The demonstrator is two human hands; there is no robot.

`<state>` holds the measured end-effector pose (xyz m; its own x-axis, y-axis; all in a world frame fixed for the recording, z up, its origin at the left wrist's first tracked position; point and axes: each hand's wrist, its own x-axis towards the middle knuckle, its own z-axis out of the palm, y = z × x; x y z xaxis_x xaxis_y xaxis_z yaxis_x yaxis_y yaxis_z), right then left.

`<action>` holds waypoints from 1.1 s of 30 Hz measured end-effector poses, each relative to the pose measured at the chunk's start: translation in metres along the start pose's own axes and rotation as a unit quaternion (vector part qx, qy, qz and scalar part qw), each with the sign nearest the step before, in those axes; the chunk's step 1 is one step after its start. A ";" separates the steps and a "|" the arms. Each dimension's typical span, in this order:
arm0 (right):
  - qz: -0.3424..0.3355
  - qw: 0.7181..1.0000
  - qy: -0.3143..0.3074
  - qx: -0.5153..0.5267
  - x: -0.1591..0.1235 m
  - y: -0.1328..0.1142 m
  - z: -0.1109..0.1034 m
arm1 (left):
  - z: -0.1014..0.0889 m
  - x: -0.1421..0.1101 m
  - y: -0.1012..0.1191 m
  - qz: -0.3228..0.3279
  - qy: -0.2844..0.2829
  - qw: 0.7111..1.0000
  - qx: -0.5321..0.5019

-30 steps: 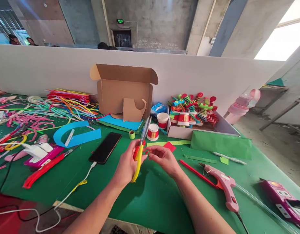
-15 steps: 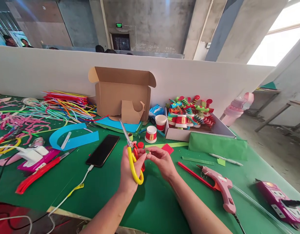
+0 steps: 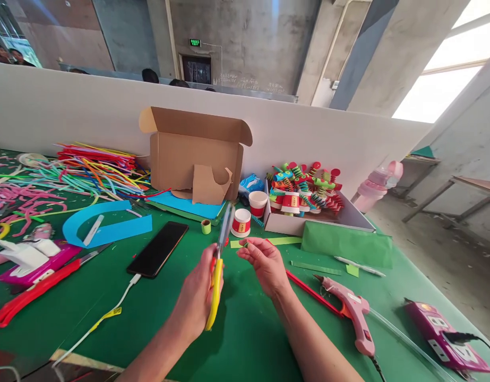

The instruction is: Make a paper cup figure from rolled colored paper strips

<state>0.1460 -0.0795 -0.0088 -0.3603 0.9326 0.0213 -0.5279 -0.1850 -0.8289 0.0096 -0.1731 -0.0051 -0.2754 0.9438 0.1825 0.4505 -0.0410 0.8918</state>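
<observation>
My left hand is closed around a pair of scissors with yellow handles, blades pointing up and away. A bit of red shows beside the handle in that hand; what it belongs to is mostly hidden. To its right, my right hand pinches a tiny green piece between thumb and fingertips. Beyond the hands stand a red-and-white paper cup and a small green paper roll. A light green paper strip lies just behind my right hand.
On the right lie a pink glue gun, a red strip and a purple power strip. A box of paper figures stands behind. Leftward are a phone, a red-handled knife and piled pipe cleaners.
My hands have moved apart, the left one lower and toward me with the scissors turned more edge-on. My right hand keeps its pinch. The whole view has shifted slightly.
</observation>
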 end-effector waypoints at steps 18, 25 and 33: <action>0.003 0.997 0.009 0.082 0.004 -0.002 -0.010 | -0.013 -0.007 -0.013 0.293 0.041 0.845 0.445; -0.007 0.997 0.015 0.073 0.004 -0.001 -0.009 | -0.009 -0.005 -0.013 0.300 0.034 0.841 0.448; 0.001 0.998 0.028 0.060 0.005 0.001 -0.010 | -0.009 -0.004 -0.016 0.278 0.027 0.847 0.453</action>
<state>0.1514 -0.0724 -0.0146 -0.3192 0.9476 -0.0142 -0.6171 -0.2192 -0.7557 -0.0042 -0.1792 -0.0160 0.1656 0.8442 0.5098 0.9830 -0.1828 -0.0166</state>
